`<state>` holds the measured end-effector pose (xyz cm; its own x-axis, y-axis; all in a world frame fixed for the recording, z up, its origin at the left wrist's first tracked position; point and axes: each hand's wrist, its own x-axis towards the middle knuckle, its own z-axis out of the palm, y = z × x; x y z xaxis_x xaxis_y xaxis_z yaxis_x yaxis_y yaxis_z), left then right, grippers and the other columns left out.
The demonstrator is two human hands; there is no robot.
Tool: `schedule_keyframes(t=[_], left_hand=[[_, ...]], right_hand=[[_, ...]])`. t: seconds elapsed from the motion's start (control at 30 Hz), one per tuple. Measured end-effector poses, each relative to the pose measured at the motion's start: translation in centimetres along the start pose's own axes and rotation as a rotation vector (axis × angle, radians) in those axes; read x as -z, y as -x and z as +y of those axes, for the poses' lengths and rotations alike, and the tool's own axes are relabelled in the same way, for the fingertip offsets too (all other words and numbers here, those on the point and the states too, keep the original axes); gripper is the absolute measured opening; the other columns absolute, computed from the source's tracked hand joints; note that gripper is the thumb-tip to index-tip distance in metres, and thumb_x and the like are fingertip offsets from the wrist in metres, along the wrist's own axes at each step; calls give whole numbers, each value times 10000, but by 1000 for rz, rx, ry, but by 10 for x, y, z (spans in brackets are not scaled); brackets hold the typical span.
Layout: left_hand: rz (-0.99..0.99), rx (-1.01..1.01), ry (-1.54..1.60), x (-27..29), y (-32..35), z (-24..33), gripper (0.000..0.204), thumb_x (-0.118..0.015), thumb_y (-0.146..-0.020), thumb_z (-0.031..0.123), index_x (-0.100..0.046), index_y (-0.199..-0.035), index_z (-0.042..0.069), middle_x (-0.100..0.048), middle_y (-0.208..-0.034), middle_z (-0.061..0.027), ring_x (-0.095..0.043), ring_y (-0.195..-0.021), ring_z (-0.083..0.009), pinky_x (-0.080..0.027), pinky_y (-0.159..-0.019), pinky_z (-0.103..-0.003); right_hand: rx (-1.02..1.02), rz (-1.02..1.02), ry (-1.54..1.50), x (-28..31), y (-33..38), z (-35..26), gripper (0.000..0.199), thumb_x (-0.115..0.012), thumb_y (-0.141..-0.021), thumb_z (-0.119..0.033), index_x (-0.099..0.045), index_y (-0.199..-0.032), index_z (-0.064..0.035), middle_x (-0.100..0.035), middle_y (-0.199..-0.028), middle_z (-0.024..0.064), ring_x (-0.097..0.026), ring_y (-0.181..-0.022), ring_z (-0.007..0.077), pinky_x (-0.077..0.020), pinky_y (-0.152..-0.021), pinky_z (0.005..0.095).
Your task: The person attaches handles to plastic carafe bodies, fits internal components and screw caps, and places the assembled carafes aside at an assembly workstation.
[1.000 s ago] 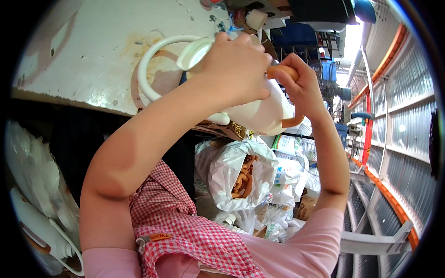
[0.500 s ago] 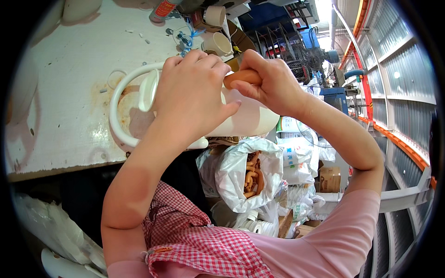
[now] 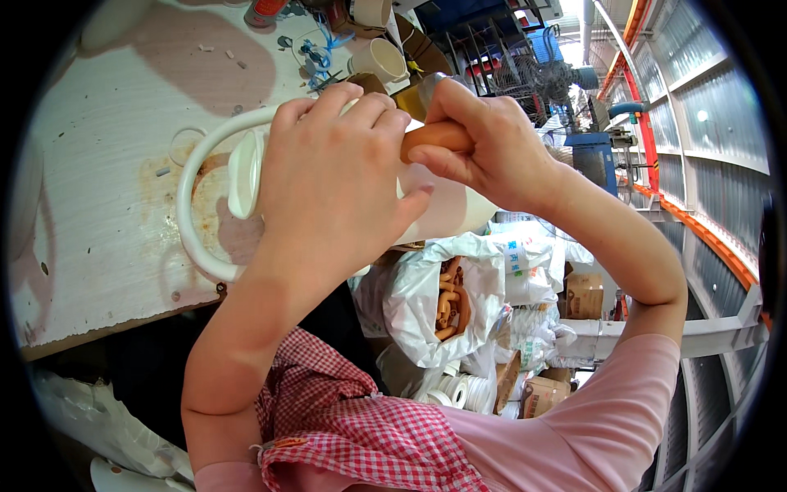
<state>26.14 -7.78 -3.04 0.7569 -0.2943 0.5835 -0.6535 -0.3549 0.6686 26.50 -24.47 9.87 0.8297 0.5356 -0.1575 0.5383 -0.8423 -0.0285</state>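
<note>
My right hand (image 3: pixel 496 152) is closed around a smooth orange-brown handle-like piece (image 3: pixel 438 138), its thumb pressed along the near side. Beneath both hands lies a pale, rounded plastic body (image 3: pixel 455 205) at the table's right edge. My left hand (image 3: pixel 336 168) is wrapped over it, thumb toward the right; its fingertips are hidden behind the hand. The left fingers come close to the brown piece's end, and I cannot see what the end meets. A thick white tube (image 3: pixel 187 197) curves out to the left, around a white oval part (image 3: pixel 244 174).
An open white bag (image 3: pixel 414 324) of similar brown pieces (image 3: pixel 447 310) stands below the table's right edge. White rolls (image 3: pixel 459 394) and a cardboard box (image 3: pixel 584 295) lie beyond. Cream cups (image 3: pixel 379 60), blue string (image 3: pixel 318 56) and a red can (image 3: pixel 264 11) sit at the back.
The view has shifted slightly, so the table and its things appear displaced. Both hands keep their grips, and the brown piece stays in my right hand.
</note>
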Motion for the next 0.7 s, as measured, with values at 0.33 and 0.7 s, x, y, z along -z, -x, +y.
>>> schedule_keyframes(t=[0.33,0.7], left_hand=[[-1,-84,-9,2,-8,3,484,-837,-666,228,-701,-1095,52,-701,-1147,-91,-629,-1116,-294,-475,-969,-421],[-167,238,316,-14,-51,59,300,-796,-866,179,-692,-1085,2,-714,-948,-69,-635,-814,-117,-504,-747,-245]], right_hand=[[-5,400,-195,-7,23,14,315,-689,-933,-322,-569,-1040,-51,-693,-905,99,-673,-812,277,-507,-704,400],[-713,954,-1419,-151,145,64,476,-662,-995,-353,-596,-1272,28,-692,-1095,96,-636,-980,140,-513,-874,313]])
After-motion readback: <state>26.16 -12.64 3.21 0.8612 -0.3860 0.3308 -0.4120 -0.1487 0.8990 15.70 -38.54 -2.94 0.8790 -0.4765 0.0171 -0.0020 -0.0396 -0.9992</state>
